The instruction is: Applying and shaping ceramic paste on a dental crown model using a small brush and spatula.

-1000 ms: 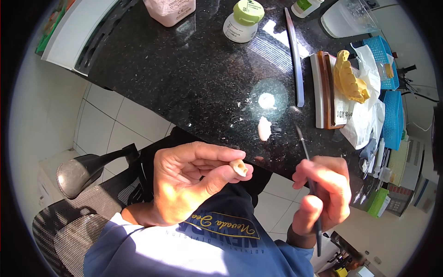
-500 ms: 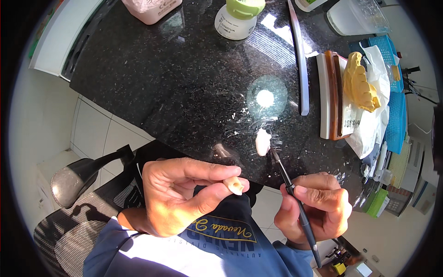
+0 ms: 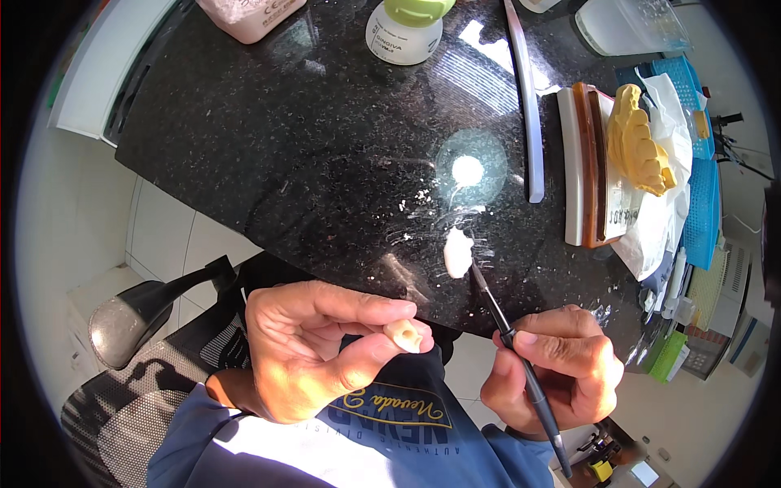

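Thumb and index finger of my left hand (image 3: 325, 350) pinch a small cream, tooth-like dental piece (image 3: 403, 335), its hollow opening turned upward. My right hand (image 3: 561, 366) grips a slim black-handled tool (image 3: 529, 374) like a pen, with its grey metallic front end pointing away from me. The tool's tip lies right beside a glossy white lump of material (image 3: 458, 254) on the dark counter; whether they touch I cannot tell. White smears and crumbs surround the lump. Both hands are held near the counter's front edge, above my lap.
On the speckled black counter (image 3: 309, 163), a long pale strip (image 3: 527, 114) lies beyond the lump. A yellow dental cast (image 3: 639, 142) rests on a box-like stack at right, beside blue baskets (image 3: 701, 203). Behind stand a green-capped bottle (image 3: 404, 37) and pink tub (image 3: 248, 16).
The dental piece has turned so that its hollow shows more plainly, and my left hand has shifted slightly left. The tool stays beside the white lump. The view has shifted a little.
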A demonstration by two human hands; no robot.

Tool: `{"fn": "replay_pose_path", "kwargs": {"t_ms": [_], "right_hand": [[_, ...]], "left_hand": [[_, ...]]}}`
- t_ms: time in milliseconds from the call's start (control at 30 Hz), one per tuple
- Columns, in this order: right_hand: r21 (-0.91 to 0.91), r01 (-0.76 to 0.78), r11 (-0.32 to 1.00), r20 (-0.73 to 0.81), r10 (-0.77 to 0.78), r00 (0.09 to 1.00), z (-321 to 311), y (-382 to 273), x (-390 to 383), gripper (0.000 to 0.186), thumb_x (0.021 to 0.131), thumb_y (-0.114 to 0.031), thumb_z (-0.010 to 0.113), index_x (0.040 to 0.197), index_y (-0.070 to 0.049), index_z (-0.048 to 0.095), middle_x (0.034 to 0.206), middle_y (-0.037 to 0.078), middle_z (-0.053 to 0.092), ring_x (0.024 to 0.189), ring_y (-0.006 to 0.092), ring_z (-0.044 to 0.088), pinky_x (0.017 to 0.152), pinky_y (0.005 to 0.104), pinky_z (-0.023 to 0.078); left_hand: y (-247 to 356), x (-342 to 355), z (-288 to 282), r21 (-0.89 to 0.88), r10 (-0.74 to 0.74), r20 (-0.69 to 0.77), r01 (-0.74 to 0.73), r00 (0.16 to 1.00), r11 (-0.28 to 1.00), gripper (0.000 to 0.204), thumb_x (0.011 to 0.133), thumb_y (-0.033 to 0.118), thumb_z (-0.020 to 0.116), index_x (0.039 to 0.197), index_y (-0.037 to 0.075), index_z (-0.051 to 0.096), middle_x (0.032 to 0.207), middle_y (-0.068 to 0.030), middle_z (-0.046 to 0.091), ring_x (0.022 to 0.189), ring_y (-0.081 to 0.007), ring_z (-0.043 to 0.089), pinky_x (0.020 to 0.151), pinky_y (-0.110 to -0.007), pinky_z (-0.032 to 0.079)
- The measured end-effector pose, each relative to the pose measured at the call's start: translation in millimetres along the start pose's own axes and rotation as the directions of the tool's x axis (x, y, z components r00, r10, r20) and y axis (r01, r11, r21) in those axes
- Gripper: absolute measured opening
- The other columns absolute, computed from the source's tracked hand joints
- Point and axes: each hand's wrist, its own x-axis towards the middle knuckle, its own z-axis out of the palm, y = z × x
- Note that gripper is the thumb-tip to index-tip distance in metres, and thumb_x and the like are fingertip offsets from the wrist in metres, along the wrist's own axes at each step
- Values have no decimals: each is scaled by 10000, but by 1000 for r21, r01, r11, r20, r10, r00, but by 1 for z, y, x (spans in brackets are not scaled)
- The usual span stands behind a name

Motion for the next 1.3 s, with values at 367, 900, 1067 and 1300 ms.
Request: {"fn": "replay_pose_path", "kwargs": {"t_ms": [367,900,1067,1300], "right_hand": [[18,17,1000,24,-17,1000,-1,1,-1,205,724,-22,702,842,14,538,682,129,587,536,145,567,485,216,432],[383,190,904,154,-265,952,0,5,-3,319,713,4,652,1012,18,543,817,145,568,662,232,635,624,372,572],[357,226,907,93,-275,957,7,8,-3,344,682,9,682,1007,11,572,772,120,574,633,233,624,593,344,571],[355,223,908,186,-302,935,0,8,1,397,653,24,720,1023,-5,579,819,128,580,683,251,626,613,334,568]], "left_hand": [[-4,-1,-11,-159,33,170,-6,985,987,193,804,-105,622,994,-91,593,909,-217,664,892,-259,668,838,-373,550],[-5,0,-4,-2,38,90,-38,995,999,108,835,-57,591,929,-22,553,817,-219,656,777,-270,684,688,-375,593],[-7,0,-8,0,51,101,-51,994,999,102,839,-64,580,930,-25,553,819,-213,655,795,-272,681,702,-391,591],[-5,0,-9,-22,58,121,-56,991,998,114,833,-72,583,936,-29,558,815,-195,656,806,-276,680,730,-403,585]]}}
